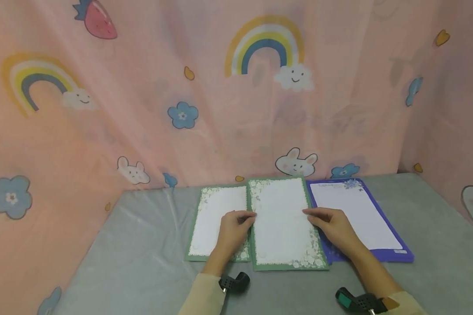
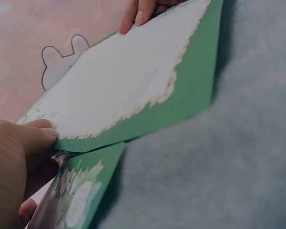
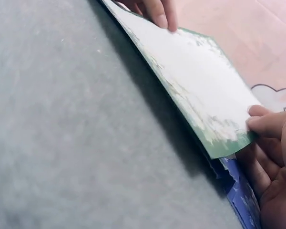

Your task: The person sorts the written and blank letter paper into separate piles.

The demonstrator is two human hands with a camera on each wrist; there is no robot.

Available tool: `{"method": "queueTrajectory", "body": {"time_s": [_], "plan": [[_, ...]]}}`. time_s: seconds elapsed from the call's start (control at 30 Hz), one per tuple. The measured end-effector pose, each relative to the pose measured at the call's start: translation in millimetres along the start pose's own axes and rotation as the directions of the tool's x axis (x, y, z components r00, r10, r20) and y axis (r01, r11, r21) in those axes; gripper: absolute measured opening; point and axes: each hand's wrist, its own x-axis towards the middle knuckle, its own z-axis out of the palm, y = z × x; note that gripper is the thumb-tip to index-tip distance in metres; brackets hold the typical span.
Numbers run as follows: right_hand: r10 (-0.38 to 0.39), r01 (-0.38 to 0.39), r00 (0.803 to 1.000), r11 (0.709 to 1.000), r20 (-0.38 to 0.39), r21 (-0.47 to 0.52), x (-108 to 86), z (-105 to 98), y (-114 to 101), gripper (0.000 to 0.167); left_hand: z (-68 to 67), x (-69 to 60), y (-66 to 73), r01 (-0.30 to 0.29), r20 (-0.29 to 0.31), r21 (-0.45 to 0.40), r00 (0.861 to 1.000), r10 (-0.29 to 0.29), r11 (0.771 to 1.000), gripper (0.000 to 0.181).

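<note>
A white sheet with a green floral border [image 1: 281,218] is held between both hands, overlapping its neighbours. My left hand [image 1: 234,229] pinches its left edge, with thumb and fingertips on the border; the left wrist view shows this hand [image 2: 14,157] at the near corner of the sheet [image 2: 128,81]. My right hand [image 1: 335,227] pinches the right edge; in the right wrist view the hand [image 3: 276,157] has its thumb on top of the sheet [image 3: 195,76] and fingers beneath. The sheet's lower edge casts a shadow on the table in the right wrist view.
Left of it lies a similar green-bordered sheet [image 1: 220,214]; to the right, a purple-bordered sheet [image 1: 354,214] on the grey tabletop [image 1: 142,245]. Behind the table hangs a pink curtain [image 1: 213,144] printed with rainbows, rabbits and flowers.
</note>
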Motion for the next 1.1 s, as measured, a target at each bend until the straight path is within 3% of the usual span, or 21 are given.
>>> {"method": "queueTrajectory", "body": {"time_s": [0.17, 0.3, 0.5, 0.8, 1.1], "plan": [[0.012, -0.012, 0.999, 1.0, 0.031, 0.017, 1.3, -4, 2, 0.031, -0.9, 2.7, -0.8, 0.092, 0.011, -0.129, 0.996, -0.092, 0.987, 0.012], [-0.009, 0.006, 0.999, 0.998, 0.044, 0.057, 2.0, -6, 8, 0.032, -0.7, 3.8, -4.2, 0.119, 0.018, -0.189, 0.993, -0.118, 0.975, 0.012], [-0.011, 0.005, 0.998, 0.995, 0.055, 0.101, 3.4, -3, 12, 0.033, -8.3, 3.3, -3.6, 0.12, 0.035, -0.231, 0.993, -0.115, 0.966, 0.013], [0.026, -0.032, 0.999, 0.989, 0.047, 0.145, -0.3, -6, 7, 0.035, -9.0, 8.4, -4.6, 0.12, 0.079, -0.275, 0.992, -0.102, 0.954, 0.015], [0.058, -0.064, 0.997, 0.99, 0.054, 0.127, 4.6, -9, 3, 0.038, -17.4, 9.6, 1.1, 0.119, 0.099, -0.304, 0.991, -0.093, 0.945, 0.017]]}}
